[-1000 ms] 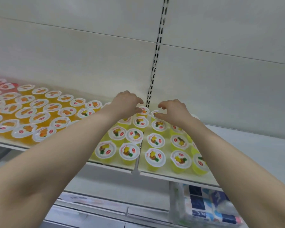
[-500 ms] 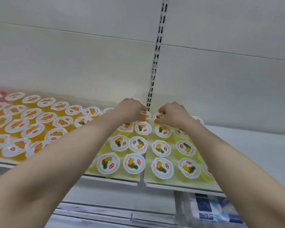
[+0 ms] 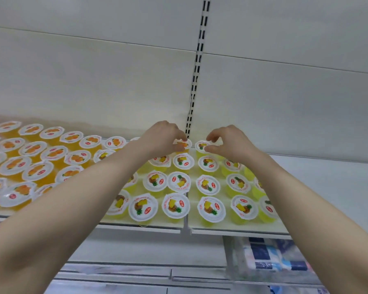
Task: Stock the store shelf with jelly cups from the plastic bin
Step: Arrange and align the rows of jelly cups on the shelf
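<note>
Frame centre, back row of the shelf: left hand pinches orange jelly cup with curled fingers, right hand pinches pineapple jelly cup just beside it.

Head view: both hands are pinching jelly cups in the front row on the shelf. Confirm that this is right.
Wrong row. In the head view the left hand pinches the left cup and the right hand the right cup, both in the back row by the rear wall, not the front.
</note>
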Motion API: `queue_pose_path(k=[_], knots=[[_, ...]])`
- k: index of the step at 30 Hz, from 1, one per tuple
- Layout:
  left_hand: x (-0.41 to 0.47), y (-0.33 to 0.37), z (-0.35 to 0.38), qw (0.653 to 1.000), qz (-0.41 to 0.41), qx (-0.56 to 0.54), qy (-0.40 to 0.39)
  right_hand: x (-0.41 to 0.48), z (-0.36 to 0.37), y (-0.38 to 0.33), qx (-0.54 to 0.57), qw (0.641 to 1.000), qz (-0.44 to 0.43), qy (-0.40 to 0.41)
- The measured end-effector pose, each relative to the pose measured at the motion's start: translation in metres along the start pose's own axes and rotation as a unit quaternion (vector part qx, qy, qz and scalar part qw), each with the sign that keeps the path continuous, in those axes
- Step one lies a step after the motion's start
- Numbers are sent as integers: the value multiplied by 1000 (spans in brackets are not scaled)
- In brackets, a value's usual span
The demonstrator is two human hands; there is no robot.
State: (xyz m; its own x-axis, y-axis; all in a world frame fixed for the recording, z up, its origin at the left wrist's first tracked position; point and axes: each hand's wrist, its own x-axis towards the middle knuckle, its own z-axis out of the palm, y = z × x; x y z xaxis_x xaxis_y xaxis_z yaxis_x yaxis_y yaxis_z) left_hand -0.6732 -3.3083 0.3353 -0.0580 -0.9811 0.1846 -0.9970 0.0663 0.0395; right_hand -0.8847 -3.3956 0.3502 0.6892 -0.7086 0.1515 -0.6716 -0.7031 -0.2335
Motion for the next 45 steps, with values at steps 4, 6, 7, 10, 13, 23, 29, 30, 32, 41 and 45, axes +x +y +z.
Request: queue_pose_path(k=[4, 6, 7, 10, 13, 23, 29, 30, 32, 41, 45], knots=[[-14, 14, -7, 999, 16, -6, -45, -21, -11, -2, 34, 998, 16, -51], [-17, 21, -6, 998, 19, 36, -54, -29, -9, -5, 15, 998, 19, -54], [-18, 24, -6, 997, 18, 58, -54, -31, -7, -7, 4, 999, 18, -50], [-20, 30, -4, 995, 9, 82, -49, -35, -1, -12, -14, 999, 20, -42], [-22, 33, -3, 997, -1, 62, -51, -35, 5, -14, -36, 998, 24, -38], [-29, 31, -9, 997, -11, 48, -51, -33, 17, -19, -36, 999, 31, -9], [-32, 30, -12, 996, -6, 58, -69, -38, 12, -23, -38, 998, 44, -28], [-33, 30, -12, 996, -5, 59, -71, -40, 10, -24, -34, 998, 45, -28], [-35, 30, -14, 995, -5, 63, -71, -46, 6, -25, -30, 998, 45, -20], [-61, 29, -31, 989, 21, -110, -98, -78, -6, -42, 12, 994, 56, -88], [-71, 34, -30, 981, 37, -94, -164, -82, 2, -48, -17, 994, 58, -94]])
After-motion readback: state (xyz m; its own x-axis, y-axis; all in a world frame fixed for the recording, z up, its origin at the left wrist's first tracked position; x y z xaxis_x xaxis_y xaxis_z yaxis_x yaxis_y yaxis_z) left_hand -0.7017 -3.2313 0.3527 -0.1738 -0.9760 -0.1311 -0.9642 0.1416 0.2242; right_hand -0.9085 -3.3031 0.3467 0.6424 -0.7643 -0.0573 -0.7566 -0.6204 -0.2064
